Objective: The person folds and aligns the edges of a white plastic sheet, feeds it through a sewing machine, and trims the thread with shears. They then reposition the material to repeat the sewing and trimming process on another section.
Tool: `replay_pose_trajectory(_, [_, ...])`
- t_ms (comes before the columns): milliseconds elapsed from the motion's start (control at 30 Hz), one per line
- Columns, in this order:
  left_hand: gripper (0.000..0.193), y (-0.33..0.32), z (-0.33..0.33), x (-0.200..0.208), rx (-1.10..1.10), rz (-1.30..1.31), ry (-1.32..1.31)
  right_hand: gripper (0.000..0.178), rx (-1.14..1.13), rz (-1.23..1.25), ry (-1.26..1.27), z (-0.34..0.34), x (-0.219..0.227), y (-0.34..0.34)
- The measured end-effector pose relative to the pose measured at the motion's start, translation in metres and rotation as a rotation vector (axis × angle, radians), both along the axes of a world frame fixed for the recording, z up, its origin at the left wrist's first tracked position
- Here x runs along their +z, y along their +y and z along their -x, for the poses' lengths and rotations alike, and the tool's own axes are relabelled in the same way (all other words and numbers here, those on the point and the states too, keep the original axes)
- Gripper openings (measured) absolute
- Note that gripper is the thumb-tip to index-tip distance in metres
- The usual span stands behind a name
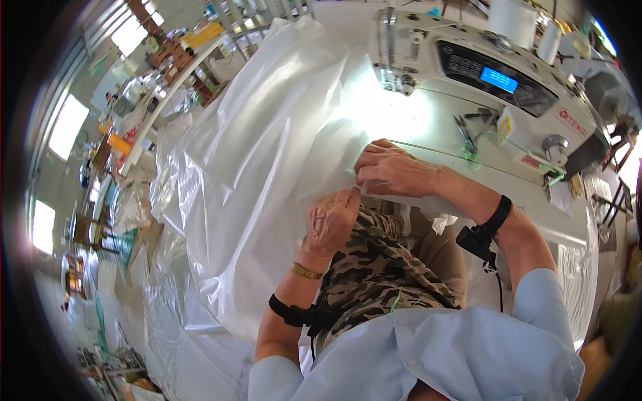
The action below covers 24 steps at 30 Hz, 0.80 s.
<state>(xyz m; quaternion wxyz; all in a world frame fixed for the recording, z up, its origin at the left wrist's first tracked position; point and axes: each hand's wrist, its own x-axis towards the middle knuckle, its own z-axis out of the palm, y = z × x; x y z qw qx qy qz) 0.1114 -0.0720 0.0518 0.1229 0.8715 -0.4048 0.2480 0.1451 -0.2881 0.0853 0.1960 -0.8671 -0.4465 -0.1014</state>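
Note:
A large sheet of shiny white plastic (267,144) spreads over the left of the table and hangs down past my lap. My left hand (331,219) pinches the near edge of this sheet, with thumb and fingers pressed together. Right beside it, my right hand (396,170) has its fingers curled down on the same edge; its fingertips are partly hidden. Both hands are over the front edge of the table, nearer to me than the lit needle area of a white sewing machine (422,50).
Thread snips (465,134) and a tangle of green thread (471,158) lie on the table right of my hands. White thread cones (511,19) stand behind the machine, which has a lit blue display (499,80). Cluttered shelving (175,80) stands at far left.

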Motion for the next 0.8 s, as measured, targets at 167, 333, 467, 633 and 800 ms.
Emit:
replay_pose_trajectory(167, [0.025,-0.006,0.022,0.007,0.099,0.083,0.057,0.012,0.053,0.005,0.029,-0.006,-0.011,-0.007])
replay_pose_trajectory(333, [0.029,-0.02,0.056,0.001,-0.233,0.282,0.55,0.01,0.105,-0.081,-0.006,-0.008,-0.013,-0.007])
replay_pose_trajectory(467, [0.047,-0.033,0.047,-0.019,-0.3,1.368,1.758,0.01,0.107,-0.091,-0.061,-0.007,-0.012,-0.005])
replay_pose_trajectory(633, [0.046,-0.038,0.034,-0.027,-0.226,1.913,1.927,0.01,0.107,-0.062,-0.085,-0.005,-0.01,-0.005])
replay_pose_trajectory(800, [0.043,-0.042,0.034,-0.026,0.051,1.9,1.707,0.01,0.11,-0.093,-0.053,-0.006,-0.012,-0.005])
